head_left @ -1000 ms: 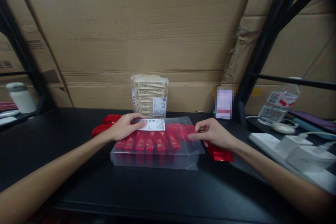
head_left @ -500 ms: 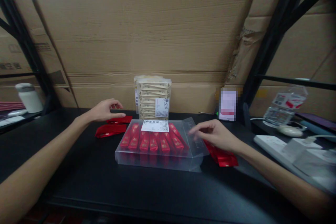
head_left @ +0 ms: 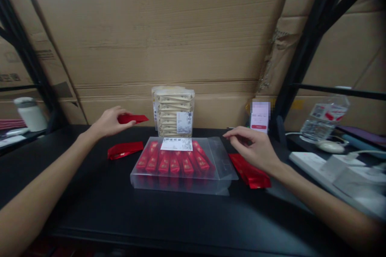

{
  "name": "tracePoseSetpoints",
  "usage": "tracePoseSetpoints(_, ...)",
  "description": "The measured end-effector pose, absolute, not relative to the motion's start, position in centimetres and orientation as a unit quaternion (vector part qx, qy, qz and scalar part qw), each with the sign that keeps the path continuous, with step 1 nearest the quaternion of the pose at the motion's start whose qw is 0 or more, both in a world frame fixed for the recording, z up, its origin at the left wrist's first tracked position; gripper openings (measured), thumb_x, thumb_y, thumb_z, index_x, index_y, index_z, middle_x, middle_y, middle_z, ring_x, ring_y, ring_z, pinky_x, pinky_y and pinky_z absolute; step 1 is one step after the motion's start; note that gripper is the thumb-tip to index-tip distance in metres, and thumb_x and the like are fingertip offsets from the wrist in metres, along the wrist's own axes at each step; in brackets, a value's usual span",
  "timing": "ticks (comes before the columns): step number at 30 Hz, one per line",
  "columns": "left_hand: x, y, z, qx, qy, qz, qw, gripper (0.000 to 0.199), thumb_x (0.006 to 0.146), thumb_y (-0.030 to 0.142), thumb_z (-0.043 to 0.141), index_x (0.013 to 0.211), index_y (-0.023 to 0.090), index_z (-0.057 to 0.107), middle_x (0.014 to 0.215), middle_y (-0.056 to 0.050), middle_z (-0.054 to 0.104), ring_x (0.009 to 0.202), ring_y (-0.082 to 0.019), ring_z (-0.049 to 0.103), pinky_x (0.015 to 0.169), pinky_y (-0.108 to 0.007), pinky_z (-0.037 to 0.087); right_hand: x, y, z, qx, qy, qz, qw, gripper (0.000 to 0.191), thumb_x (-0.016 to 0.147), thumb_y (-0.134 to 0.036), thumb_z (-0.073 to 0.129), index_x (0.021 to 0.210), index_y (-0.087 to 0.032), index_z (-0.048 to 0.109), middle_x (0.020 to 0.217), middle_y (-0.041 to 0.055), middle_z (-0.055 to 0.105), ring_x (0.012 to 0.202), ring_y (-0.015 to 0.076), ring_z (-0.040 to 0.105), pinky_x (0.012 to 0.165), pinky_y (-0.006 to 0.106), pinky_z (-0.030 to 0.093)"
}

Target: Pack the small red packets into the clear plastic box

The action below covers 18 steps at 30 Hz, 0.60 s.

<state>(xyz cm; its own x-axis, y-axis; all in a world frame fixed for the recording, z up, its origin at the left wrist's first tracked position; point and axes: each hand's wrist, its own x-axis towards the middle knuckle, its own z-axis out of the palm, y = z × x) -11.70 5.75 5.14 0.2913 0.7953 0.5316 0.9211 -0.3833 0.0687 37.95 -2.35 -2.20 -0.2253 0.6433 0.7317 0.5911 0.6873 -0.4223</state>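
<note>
My left hand (head_left: 111,122) pinches a red packet (head_left: 132,119) between thumb and fingers, raised above the black tabletop. Below it, another red packet (head_left: 125,150) lies flat on the table. In the middle rests a clear plastic box (head_left: 177,184) with a white label on top; several red packets (head_left: 175,164) show through it, side by side. My right hand (head_left: 250,144) hovers past the box's right end, fingers loosely bent and apart, with nothing visible in them. Under that hand lie red packets (head_left: 251,174), partly hidden by it.
Behind the box stands a clear pack of cream-coloured packets (head_left: 173,114), against a cardboard wall (head_left: 169,40). A phone (head_left: 259,118) leans at the back right. Farther right are a water bottle (head_left: 325,116), a mouse (head_left: 331,147) and a white power strip (head_left: 310,164). A white flask (head_left: 30,114) stands far left.
My left hand has taken up one red packet from the table and lifted it. My right hand has risen slightly and moved away from the box's end flap.
</note>
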Motion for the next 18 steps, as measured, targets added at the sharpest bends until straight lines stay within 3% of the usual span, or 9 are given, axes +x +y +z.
tracePoseSetpoints(3,-9.0,3.9,5.5,-0.786,-0.443,-0.367,0.224,0.044,0.092,0.051,0.064,0.120,0.018,0.072,0.117,-0.012,0.068,0.107,-0.028,0.065,0.099,-0.039,0.051,37.3,-3.0,-1.8,-0.365,-0.796,-0.008,0.482,0.021,0.096,-0.025,0.058,0.110,-0.022,0.074,0.095,0.0056,0.072,0.064,0.0161,0.058,0.054,0.032,0.043)
tracePoseSetpoints(5,-6.5,2.3,5.4,-0.806,-0.371,-0.403,0.225,0.038,0.093,0.043,0.067,0.121,0.018,0.071,0.120,-0.012,0.066,0.108,-0.026,0.065,0.098,-0.038,0.052,37.0,-3.2,-1.8,-0.342,-0.808,-0.013,0.480,0.028,0.096,-0.025,0.061,0.122,-0.022,0.069,0.106,0.0072,0.071,0.075,0.0177,0.063,0.059,0.032,0.049)
tracePoseSetpoints(10,-0.9,-0.9,4.3,-0.867,-0.264,-0.404,0.126,0.029,0.092,0.032,0.072,0.119,0.020,0.073,0.117,-0.010,0.070,0.107,-0.025,0.067,0.095,-0.038,0.055,36.2,-3.9,-1.9,-0.303,-0.835,-0.006,0.460,0.051,0.094,-0.027,0.067,0.144,-0.027,0.057,0.136,0.0100,0.062,0.110,0.0241,0.066,0.082,0.037,0.059)
tracePoseSetpoints(14,1.6,-2.4,3.3,-0.894,-0.235,-0.381,-0.001,0.025,0.092,0.030,0.075,0.116,0.021,0.077,0.117,-0.010,0.072,0.105,-0.024,0.070,0.094,-0.037,0.056,35.6,-4.9,-1.4,-0.273,-0.866,-0.009,0.419,0.063,0.094,-0.029,0.068,0.153,-0.027,0.048,0.150,0.0111,0.056,0.137,0.0291,0.054,0.112,0.049,0.049)
tracePoseSetpoints(18,2.9,-3.3,2.6,-0.919,-0.221,-0.298,-0.133,0.026,0.093,0.030,0.075,0.118,0.022,0.077,0.118,-0.009,0.074,0.107,-0.023,0.071,0.095,-0.036,0.056,35.0,-5.4,-1.3,-0.236,-0.902,0.000,0.360,0.060,0.096,-0.031,0.069,0.153,-0.027,0.050,0.153,0.0101,0.056,0.139,0.0281,0.053,0.116,0.050,0.045)
